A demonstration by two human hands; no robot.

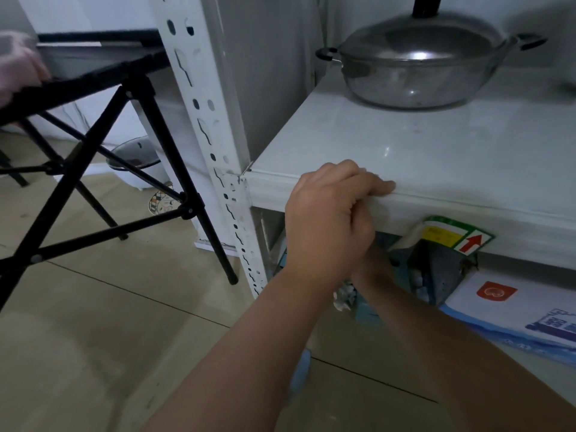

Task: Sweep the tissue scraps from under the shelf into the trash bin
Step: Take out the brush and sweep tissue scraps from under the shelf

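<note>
White crumpled tissue scraps (344,296) lie on the floor under the white shelf (436,157), just below my hands. My left hand (333,219) grips the shelf's front edge, fingers curled over the top. My right hand (372,268) reaches under the shelf beside the scraps; it is mostly hidden behind my left hand, so its fingers do not show. A blue object (367,311) shows between my forearms, and another blurred blue piece (300,372) shows below my left forearm. A white bin with a dark inside (140,162) stands on the floor at the back left.
A steel pot with lid (420,67) sits on the shelf. The perforated white shelf post (218,169) stands left of my hands. A black folding table (93,120) with crossed legs stands at left, another person's hand (18,67) on it. Boxes and bags (505,310) lie under the shelf.
</note>
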